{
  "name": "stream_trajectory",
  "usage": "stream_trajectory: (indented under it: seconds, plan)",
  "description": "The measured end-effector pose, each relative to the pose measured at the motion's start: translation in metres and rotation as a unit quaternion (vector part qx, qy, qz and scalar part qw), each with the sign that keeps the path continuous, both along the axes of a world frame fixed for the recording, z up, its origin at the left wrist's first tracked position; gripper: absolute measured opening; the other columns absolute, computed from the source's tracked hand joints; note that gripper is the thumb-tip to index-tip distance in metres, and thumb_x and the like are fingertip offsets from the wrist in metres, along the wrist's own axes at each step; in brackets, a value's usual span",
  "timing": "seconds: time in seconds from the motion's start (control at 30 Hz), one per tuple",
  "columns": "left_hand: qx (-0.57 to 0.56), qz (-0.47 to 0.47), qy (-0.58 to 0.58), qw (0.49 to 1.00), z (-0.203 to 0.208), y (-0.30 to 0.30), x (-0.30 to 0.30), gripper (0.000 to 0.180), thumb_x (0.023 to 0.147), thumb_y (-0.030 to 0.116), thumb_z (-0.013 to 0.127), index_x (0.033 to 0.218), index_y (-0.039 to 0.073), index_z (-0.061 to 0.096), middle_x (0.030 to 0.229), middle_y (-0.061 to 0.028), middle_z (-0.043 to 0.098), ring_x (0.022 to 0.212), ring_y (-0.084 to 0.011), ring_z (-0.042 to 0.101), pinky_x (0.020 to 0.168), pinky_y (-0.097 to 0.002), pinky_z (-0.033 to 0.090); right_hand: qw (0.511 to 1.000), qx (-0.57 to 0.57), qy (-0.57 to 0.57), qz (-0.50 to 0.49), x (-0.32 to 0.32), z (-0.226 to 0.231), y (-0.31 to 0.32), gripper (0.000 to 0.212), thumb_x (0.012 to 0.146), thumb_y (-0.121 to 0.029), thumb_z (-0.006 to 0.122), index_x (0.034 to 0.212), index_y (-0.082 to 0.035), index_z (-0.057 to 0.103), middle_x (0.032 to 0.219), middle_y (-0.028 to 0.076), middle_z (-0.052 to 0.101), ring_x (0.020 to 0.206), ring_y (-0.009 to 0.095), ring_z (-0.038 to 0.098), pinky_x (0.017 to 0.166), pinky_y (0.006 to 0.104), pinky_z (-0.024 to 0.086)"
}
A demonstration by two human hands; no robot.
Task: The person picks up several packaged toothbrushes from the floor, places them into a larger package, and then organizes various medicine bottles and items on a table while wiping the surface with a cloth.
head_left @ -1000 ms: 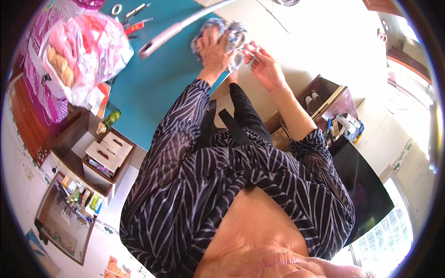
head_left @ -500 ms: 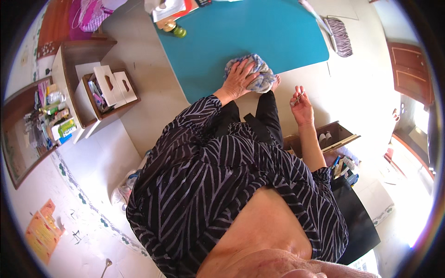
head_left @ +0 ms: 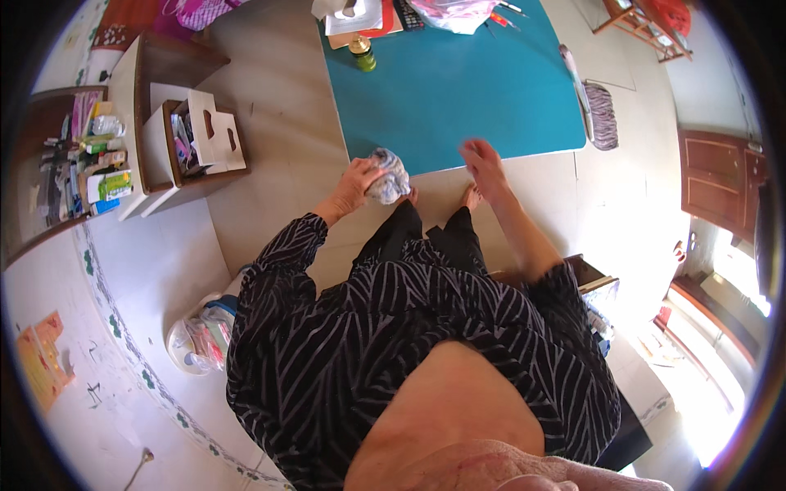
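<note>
My left hand [head_left: 352, 188] is closed round a bunched bundle of white, grey and blue yarn or knitted cloth [head_left: 388, 176]; which of the two I cannot tell. This bundle hangs at the near left corner of the blue-green tabletop [head_left: 458, 98], above my foot. Over the table's near edge, my right hand [head_left: 485, 168] is raised and apart from the bundle. Motion smears its fingers, so whatever they may hold cannot be made out.
Papers [head_left: 359, 18], a green jar with a gold lid [head_left: 362, 53] and a plastic bag [head_left: 463, 12] sit on the table's far side. A small cabinet with an open drawer [head_left: 201, 159] stands left. Right of the table is a brush-like mop head [head_left: 603, 116].
My left hand has pulled the bundle leftward and nearer, off the tabletop to its corner. My right hand has swung left to the table edge; the small pale thing pinched there earlier no longer shows.
</note>
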State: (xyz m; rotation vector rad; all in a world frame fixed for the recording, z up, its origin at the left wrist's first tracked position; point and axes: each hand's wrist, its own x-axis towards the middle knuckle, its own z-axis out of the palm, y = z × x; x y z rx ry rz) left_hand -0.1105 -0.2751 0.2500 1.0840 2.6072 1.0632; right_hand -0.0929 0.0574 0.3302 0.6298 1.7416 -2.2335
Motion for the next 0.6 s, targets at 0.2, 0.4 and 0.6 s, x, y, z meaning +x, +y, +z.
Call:
stream_trajectory:
  seconds: [0.2,0.4,0.6]
  plan:
    - [0.056,0.176,0.006,0.983,0.064,0.055,-0.038,0.059,0.064,0.004,0.08,0.12,0.008,0.06,0.128,-0.0179,0.052,0.117,-0.0414,0.05,0.096,-0.0468,0.046,0.869,0.356,0.331,0.091,-0.188,-0.007,-0.101,0.065,0.068,-0.022,0.084,0.125,-0.01,0.055,0.117,0.01,0.06,0.098,0.03,0.059,0.081,0.0375,0.051]
    - [-0.061,0.076,0.071,0.993,0.021,0.117,-0.065,0.07,0.072,0.016,0.08,0.134,0.011,0.049,0.144,-0.0155,0.037,0.138,-0.0365,0.032,0.109,-0.0517,0.031,0.875,0.345,0.307,0.144,-0.256,-0.036,-0.133,0.066,0.067,-0.029,0.086,0.121,-0.005,0.057,0.108,0.015,0.066,0.101,0.032,0.063,0.087,0.0392,0.051]
    - [-0.081,0.167,0.111,0.976,0.003,0.126,-0.139,0.068,0.075,0.026,0.077,0.135,0.014,0.05,0.148,-0.014,0.037,0.138,-0.0347,0.032,0.111,-0.0504,0.028,0.92,0.278,0.27,0.064,-0.237,0.003,-0.083,0.048,0.073,-0.017,0.085,0.111,-0.004,0.06,0.092,0.005,0.068,0.079,0.009,0.061,0.071,0.0262,0.052]
